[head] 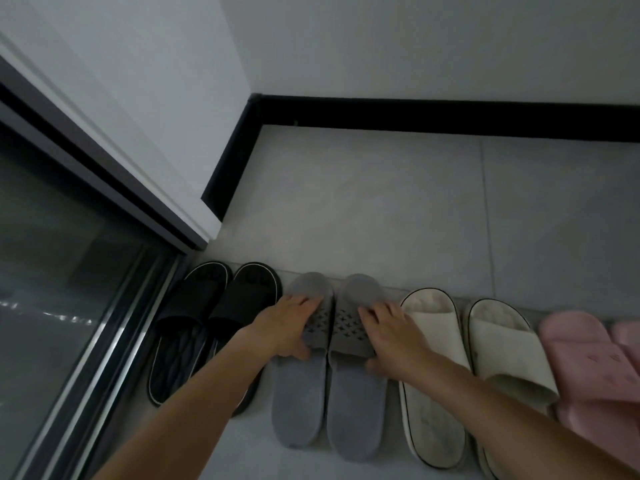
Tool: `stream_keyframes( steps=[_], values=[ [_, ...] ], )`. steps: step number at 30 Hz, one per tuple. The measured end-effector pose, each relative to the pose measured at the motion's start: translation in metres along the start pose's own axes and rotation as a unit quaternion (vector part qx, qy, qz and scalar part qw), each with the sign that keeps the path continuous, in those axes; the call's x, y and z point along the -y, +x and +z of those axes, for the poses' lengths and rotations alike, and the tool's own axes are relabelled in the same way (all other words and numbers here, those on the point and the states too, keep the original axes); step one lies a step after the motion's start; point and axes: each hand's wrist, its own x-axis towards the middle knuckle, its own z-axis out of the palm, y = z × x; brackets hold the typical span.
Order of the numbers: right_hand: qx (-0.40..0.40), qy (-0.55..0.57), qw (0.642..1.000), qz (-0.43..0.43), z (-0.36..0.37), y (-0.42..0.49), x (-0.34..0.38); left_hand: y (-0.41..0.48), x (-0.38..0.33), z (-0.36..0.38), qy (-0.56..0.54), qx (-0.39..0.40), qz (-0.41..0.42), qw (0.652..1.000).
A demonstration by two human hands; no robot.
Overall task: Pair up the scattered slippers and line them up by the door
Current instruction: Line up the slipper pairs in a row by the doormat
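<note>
Four pairs of slippers stand side by side on the tiled floor, toes toward the far wall. From the left: a black pair point(239, 306), a grey pair, a cream pair point(433, 393) and a pink pair point(581, 368), the last cut off by the right edge. My left hand point(291, 323) grips the perforated strap of the left grey slipper point(299, 410), fingers on top and thumb at the strap's rear edge. My right hand point(391, 336) holds the strap of the right grey slipper point(356, 417) the same way. The two grey slippers touch along their inner sides.
A glass sliding door point(52, 271) with its metal floor track point(114, 341) runs along the left, beside the black pair. A white wall with a black baseboard point(415, 116) closes the corner ahead. Grey floor tiles point(381, 209) lie between slippers and wall.
</note>
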Motion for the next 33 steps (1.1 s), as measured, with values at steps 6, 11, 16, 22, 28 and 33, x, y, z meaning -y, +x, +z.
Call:
stream_keyframes(
  steps=[6,11,16,22,28,33],
  values=[
    [0.010,-0.003,1.000,0.008,-0.001,0.000,0.003,0.001,0.003,-0.003,0.009,0.007,0.017,1.000],
    [0.004,0.009,1.000,0.016,-0.001,0.000,0.004,-0.001,0.003,-0.005,0.026,0.004,0.021,0.999],
    [0.007,0.042,0.998,0.040,-0.003,0.002,0.017,-0.007,0.013,-0.009,-0.020,-0.028,0.033,0.999],
    [-0.060,0.087,0.991,-0.079,-0.009,0.045,0.095,-0.036,0.103,-0.023,-0.050,-0.073,-0.116,0.989],
    [0.017,0.050,0.993,-0.107,-0.008,0.096,0.148,-0.062,0.170,-0.008,-0.025,0.001,-0.187,0.982],
    [0.040,0.052,0.993,-0.094,-0.013,0.115,0.145,-0.056,0.181,-0.006,-0.020,-0.037,-0.185,0.982]
  ],
)
